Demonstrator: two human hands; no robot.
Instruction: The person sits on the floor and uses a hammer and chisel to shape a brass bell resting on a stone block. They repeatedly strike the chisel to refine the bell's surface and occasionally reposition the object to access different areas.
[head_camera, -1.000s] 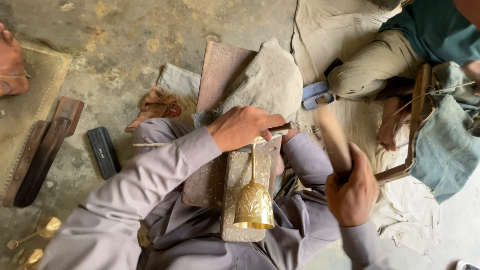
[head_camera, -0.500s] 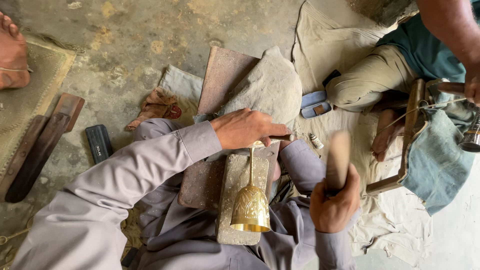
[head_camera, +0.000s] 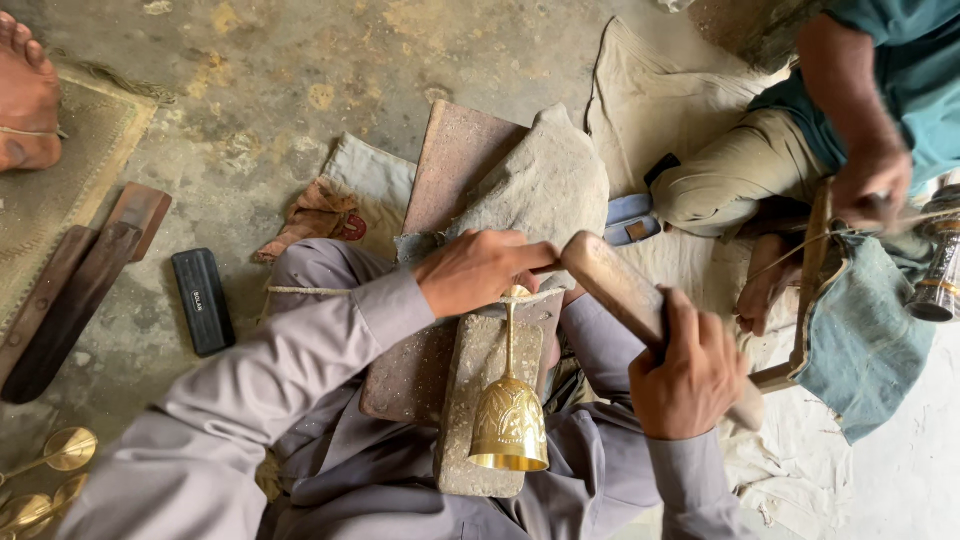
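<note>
I see a stained, mottled concrete floor (head_camera: 250, 70) under flat, even light. A woven mat (head_camera: 60, 200) lies at the left edge. Pale cloth sheeting (head_camera: 640, 110) covers the floor at the right. No walls or windows fall within my view.

A brass goblet (head_camera: 509, 418), engraved, lies lower centre on a stone slab (head_camera: 478, 380), mouth toward the bottom edge. A wooden mallet (head_camera: 625, 295) slants just right, head touching the goblet's foot.
</note>
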